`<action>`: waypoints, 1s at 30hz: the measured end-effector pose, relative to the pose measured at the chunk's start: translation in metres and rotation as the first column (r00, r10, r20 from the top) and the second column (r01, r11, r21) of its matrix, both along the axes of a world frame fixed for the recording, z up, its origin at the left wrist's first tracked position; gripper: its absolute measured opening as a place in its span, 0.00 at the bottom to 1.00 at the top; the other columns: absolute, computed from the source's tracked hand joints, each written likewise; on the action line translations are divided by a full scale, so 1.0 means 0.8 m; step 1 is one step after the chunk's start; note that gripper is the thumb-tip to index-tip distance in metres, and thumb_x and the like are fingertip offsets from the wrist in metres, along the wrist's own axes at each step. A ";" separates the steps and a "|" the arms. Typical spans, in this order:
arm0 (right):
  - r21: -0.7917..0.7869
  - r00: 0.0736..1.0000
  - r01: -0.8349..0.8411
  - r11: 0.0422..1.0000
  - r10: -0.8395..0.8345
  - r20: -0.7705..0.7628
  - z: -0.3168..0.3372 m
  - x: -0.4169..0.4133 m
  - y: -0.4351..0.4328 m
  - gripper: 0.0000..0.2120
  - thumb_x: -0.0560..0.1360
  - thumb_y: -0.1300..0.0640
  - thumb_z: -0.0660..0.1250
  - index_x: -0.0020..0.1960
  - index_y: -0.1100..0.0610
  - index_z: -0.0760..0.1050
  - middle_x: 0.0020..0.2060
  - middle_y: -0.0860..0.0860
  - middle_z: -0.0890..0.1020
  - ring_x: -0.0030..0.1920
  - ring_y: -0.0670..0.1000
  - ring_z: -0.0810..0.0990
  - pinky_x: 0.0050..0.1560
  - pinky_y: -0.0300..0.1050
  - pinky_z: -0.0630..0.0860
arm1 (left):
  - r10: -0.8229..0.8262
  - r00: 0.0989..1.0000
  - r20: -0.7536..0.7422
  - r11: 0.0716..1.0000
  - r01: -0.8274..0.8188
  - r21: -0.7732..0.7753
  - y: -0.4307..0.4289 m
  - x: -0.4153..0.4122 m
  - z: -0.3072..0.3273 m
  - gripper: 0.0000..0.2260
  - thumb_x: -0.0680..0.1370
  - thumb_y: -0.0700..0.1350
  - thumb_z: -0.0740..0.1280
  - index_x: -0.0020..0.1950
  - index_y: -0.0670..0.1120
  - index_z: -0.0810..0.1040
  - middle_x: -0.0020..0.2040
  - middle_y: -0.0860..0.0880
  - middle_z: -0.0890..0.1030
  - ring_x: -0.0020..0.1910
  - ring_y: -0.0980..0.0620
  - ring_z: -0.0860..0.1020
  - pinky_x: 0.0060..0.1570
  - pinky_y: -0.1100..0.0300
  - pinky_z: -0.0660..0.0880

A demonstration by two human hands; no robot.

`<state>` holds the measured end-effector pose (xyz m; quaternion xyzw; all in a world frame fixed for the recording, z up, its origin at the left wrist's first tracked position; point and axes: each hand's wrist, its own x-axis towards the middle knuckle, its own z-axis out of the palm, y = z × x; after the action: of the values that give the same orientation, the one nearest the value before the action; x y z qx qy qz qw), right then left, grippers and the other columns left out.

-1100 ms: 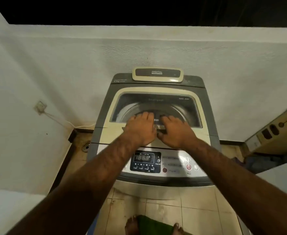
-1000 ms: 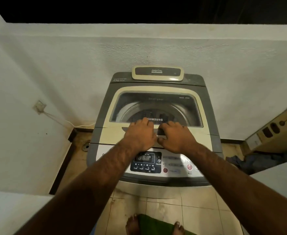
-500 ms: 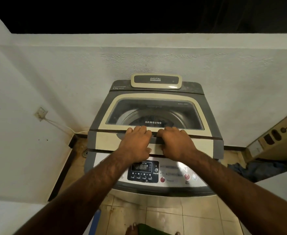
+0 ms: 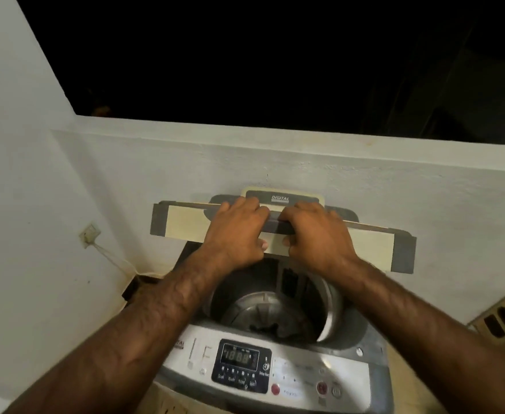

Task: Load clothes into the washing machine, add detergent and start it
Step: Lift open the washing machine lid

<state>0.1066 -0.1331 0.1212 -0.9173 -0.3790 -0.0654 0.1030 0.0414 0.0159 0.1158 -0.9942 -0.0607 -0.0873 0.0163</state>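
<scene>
A grey and cream top-loading washing machine [image 4: 347, 377] stands against the white wall. Its folding lid [image 4: 185, 224] is raised upright toward the wall. My left hand [image 4: 235, 231] and my right hand [image 4: 317, 234] both grip the lid's dark handle at its top edge, side by side. The steel drum [image 4: 263, 309] lies open below my wrists, with a small dark item at its bottom front. The control panel [image 4: 240, 366] at the front shows a lit display and buttons.
A low white wall [image 4: 305, 162] runs behind the machine, with darkness beyond. A wall socket [image 4: 90, 234] with a cable sits at the left. A cardboard box [image 4: 502, 318] stands at the right edge.
Both hands have lifted the lid from flat on the machine to upright against the wall, folding it and exposing the drum. The view has tilted upward.
</scene>
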 end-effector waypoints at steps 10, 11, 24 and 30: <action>0.047 0.974 0.144 0.988 -0.150 0.168 0.032 0.084 0.048 0.19 0.74 0.58 0.72 0.63 0.49 0.76 0.56 0.49 0.79 0.60 0.54 0.75 0.61 0.54 0.71 | -0.064 0.978 0.198 0.997 0.057 0.042 0.045 0.110 0.019 0.18 0.77 0.49 0.71 0.66 0.51 0.73 0.62 0.49 0.72 0.63 0.49 0.70 0.64 0.51 0.70; 0.047 0.969 0.157 0.986 -0.163 0.185 0.031 0.094 0.053 0.18 0.74 0.59 0.71 0.63 0.49 0.76 0.56 0.50 0.79 0.60 0.55 0.75 0.60 0.54 0.71 | -0.065 0.977 0.204 0.997 0.057 0.045 0.048 0.121 0.021 0.19 0.77 0.48 0.71 0.66 0.50 0.73 0.63 0.49 0.72 0.63 0.49 0.70 0.64 0.51 0.70; 0.043 0.933 0.238 0.970 -0.241 0.268 0.001 0.185 0.105 0.28 0.68 0.57 0.75 0.67 0.54 0.72 0.60 0.55 0.76 0.61 0.58 0.74 0.66 0.57 0.69 | -0.124 0.982 0.144 0.988 0.109 0.107 0.093 0.216 0.012 0.31 0.71 0.52 0.73 0.70 0.49 0.65 0.67 0.45 0.67 0.65 0.44 0.67 0.65 0.47 0.66; 0.063 0.910 0.266 0.962 -0.273 0.313 -0.017 0.185 0.115 0.31 0.65 0.53 0.77 0.65 0.55 0.72 0.60 0.56 0.75 0.60 0.58 0.74 0.67 0.58 0.67 | -0.121 0.977 0.176 0.987 0.099 0.129 0.096 0.215 0.002 0.31 0.70 0.53 0.73 0.69 0.48 0.66 0.67 0.44 0.68 0.66 0.43 0.68 0.66 0.46 0.66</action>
<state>0.2546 -0.0410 0.1080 -0.9371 -0.2598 -0.2296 0.0393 0.2130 0.0929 0.1171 -0.9810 -0.0014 -0.1827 0.0654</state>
